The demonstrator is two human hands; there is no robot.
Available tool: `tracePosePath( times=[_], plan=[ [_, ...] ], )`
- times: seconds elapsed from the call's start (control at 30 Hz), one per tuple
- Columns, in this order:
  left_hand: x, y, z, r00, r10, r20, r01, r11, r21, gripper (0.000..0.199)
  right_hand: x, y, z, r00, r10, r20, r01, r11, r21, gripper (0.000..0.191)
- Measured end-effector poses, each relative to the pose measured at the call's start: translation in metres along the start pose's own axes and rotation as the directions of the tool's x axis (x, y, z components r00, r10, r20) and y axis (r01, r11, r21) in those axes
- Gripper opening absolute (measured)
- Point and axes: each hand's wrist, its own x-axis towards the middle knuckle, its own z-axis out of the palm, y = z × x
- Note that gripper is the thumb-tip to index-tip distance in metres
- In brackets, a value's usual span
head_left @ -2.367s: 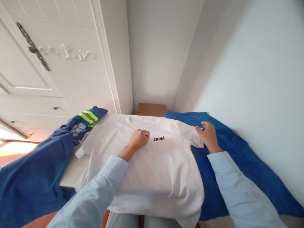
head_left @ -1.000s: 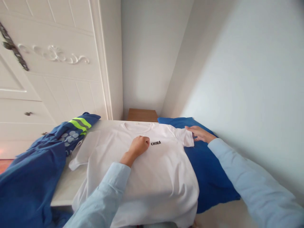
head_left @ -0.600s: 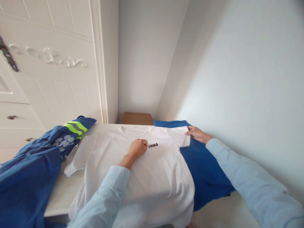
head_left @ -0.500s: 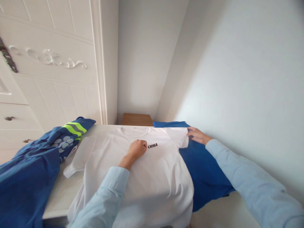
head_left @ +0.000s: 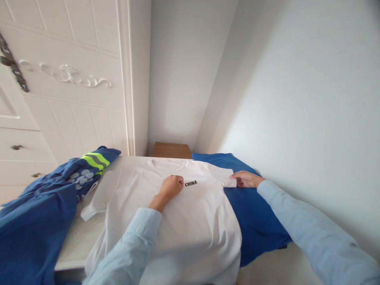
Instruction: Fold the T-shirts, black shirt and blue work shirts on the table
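A white short-sleeved T-shirt (head_left: 190,221) with a round neck and black "CHINA" lettering lies spread face up. On its chest, just left of the lettering, rests my left hand (head_left: 170,188), closed in a fist; whatever its curled fingers may hold is hidden. My right hand (head_left: 247,179) pinches the hem of the shirt's right-side sleeve (head_left: 224,176). Blue cloth (head_left: 258,221) lies beneath that sleeve and my right hand. The T-shirt's lower part runs out of view at the bottom.
Left of the T-shirt lies a blue garment (head_left: 38,221) with a yellow-green and grey stripe. Both lie on a white surface (head_left: 71,253). A white cabinet (head_left: 80,114) stands at the left, a pale wall (head_left: 303,95) at the right, and a brown wooden piece (head_left: 172,150) behind.
My right hand has drawn the sleeve's end toward me, so the sleeve slants downward and more blue cloth shows behind it. My left fist stays put.
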Motion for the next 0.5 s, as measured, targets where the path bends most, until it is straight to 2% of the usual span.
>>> tracePosePath(
  times=[0.1,0.2,0.27,0.37,0.4,0.43,0.5],
  plan=[
    [0.001,-0.001,0.0,1.0,0.0,0.0,0.0,1.0,0.001,0.031,-0.008,-0.003,0.004,0.998,-0.054,-0.034,0.052,0.998,-0.046,0.015],
    [0.001,0.0,0.0,1.0,0.001,0.006,-0.001,1.0,0.007,0.031,-0.01,-0.012,0.008,0.982,-0.137,-0.132,0.115,0.98,-0.165,0.012],
    [0.001,0.0,0.0,1.0,0.002,0.01,-0.002,1.0,0.011,0.031,-0.009,-0.023,0.012,0.953,-0.223,-0.206,0.162,0.947,-0.278,0.01],
    [0.001,0.001,0.0,1.0,0.003,0.006,-0.003,1.0,0.019,0.031,-0.012,-0.042,0.026,0.883,-0.389,-0.263,0.263,0.874,-0.409,0.007],
    [0.0,0.001,0.0,1.0,0.003,0.006,-0.003,1.0,0.022,0.031,-0.016,-0.047,0.034,0.848,-0.472,-0.243,0.333,0.829,-0.448,0.008],
    [0.0,0.001,-0.001,1.0,0.003,0.005,-0.003,1.0,0.025,0.031,-0.022,-0.052,0.043,0.808,-0.562,-0.177,0.425,0.764,-0.486,0.011],
    [-0.001,0.002,-0.002,1.0,0.005,0.008,-0.005,1.0,0.028,0.031,-0.037,-0.057,0.065,0.705,-0.707,0.056,0.624,0.582,-0.521,0.024]
  ],
)
